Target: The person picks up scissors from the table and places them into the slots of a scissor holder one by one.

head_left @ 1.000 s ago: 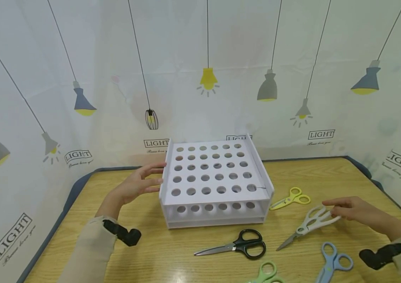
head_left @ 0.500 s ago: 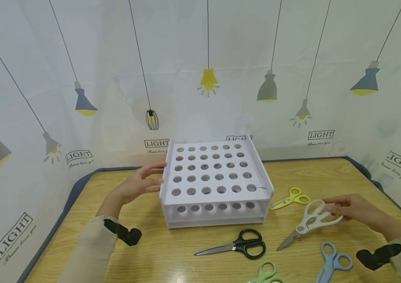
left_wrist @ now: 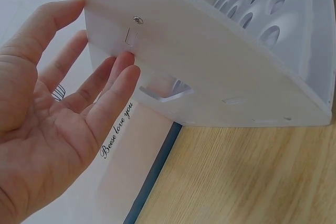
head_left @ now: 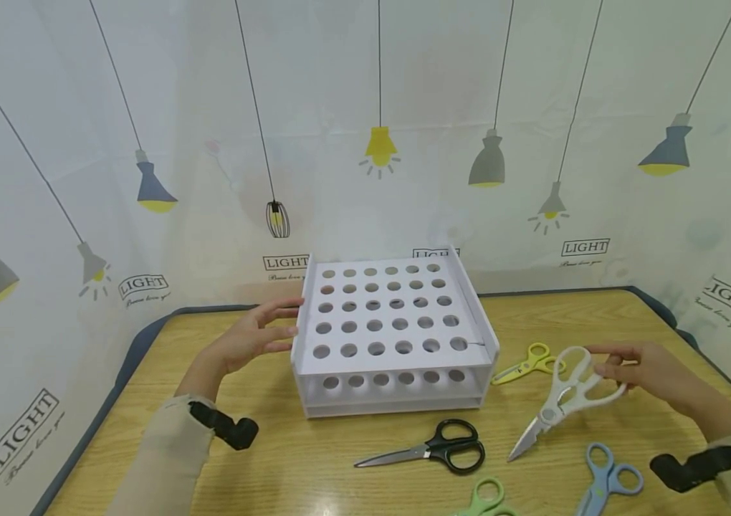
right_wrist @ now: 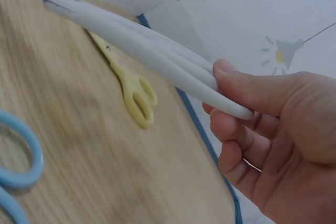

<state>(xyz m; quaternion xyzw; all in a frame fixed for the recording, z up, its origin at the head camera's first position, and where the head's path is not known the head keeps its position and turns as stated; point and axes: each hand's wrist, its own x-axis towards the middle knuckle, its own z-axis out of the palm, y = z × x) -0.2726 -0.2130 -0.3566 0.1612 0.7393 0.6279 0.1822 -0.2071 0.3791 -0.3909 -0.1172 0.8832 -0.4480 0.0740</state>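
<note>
1. Left hand (head_left: 251, 340): at 9 o'clock of the white rack (head_left: 388, 363); fingers released and spread, fingertips on its side panel.
2. Right hand (head_left: 649, 376): thumb and fingers pinching the handles of the white scissors (head_left: 549, 415).
3. White scissors: at 4 o'clock of the rack; handles raised, blades sloping down (tip contact unclear).
4. Relative to the white scissors: yellow scissors (head_left: 520, 370) near, between 10 and 11 o'clock; blue scissors (head_left: 600, 486) at 5 o'clock.
5. Black scissors (head_left: 433, 449): between 5 and 6 o'clock of the rack.

White-handled scissors (head_left: 550, 415) slant downward from the right hand (head_left: 652, 374) near a perforated rack (head_left: 388, 337).
</note>
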